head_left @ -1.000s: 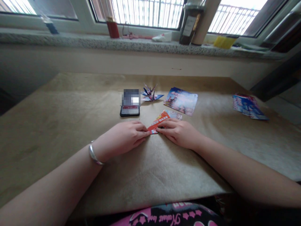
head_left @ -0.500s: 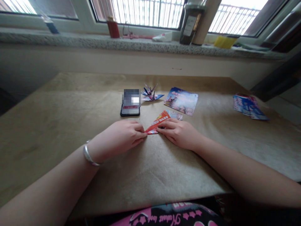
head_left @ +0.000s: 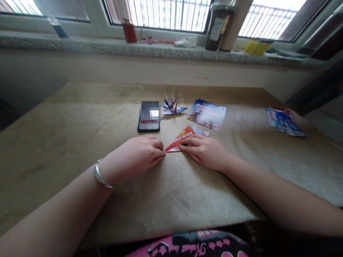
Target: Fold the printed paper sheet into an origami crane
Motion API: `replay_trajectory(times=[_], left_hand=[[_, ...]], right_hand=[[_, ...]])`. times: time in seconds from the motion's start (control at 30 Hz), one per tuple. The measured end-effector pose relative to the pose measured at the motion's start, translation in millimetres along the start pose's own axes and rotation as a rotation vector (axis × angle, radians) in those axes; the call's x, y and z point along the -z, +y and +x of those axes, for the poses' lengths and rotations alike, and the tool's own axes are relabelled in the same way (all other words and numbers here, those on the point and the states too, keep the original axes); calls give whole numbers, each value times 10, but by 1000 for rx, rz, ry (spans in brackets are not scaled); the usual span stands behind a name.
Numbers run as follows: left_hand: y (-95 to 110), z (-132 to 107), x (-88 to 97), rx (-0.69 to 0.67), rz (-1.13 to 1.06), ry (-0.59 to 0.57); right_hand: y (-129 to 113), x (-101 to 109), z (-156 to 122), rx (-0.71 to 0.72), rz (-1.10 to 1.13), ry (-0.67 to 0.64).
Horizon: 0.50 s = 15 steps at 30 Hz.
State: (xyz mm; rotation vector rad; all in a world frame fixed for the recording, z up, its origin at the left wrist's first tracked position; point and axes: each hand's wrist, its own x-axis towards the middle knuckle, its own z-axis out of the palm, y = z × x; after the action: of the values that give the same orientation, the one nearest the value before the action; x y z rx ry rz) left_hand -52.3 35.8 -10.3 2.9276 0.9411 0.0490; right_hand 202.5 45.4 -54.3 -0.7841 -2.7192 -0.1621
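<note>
A folded sheet of printed paper (head_left: pixel 184 134), orange with white lettering and a pale flowered part, lies on the table between my hands. My left hand (head_left: pixel 143 152) is closed at its pointed left corner, thumb and fingertips together at the tip. With fingers bent over its right part, my right hand (head_left: pixel 205 151) presses the paper down and hides some of it. Just beyond the paper stands a folded paper crane (head_left: pixel 173 107) in blue and pink. A phone (head_left: pixel 148 125) lies behind my left hand, its screen partly blurred out.
Square flowered sheets (head_left: pixel 207 115) lie in a stack behind my right hand. More blue and pink papers (head_left: pixel 285 121) rest at the table's far right. Along the windowsill (head_left: pixel 102 46) stand a red container (head_left: pixel 129 32), a dark jar (head_left: pixel 216 28) and a yellow object (head_left: pixel 257 47).
My left hand has shifted very slightly left, so that more of the paper's pointed tip shows. My right hand stays on the paper.
</note>
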Motion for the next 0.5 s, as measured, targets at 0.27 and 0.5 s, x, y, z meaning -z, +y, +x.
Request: replay_trajectory(times=[0.27,0.5], left_hand=[[-73,11,-94,-105,-42,81],[-99,7,-113,-169,-125,117]], right_hand=[[-2,45,-17,5,-14,-4],[74,64,-76,0,90,10]])
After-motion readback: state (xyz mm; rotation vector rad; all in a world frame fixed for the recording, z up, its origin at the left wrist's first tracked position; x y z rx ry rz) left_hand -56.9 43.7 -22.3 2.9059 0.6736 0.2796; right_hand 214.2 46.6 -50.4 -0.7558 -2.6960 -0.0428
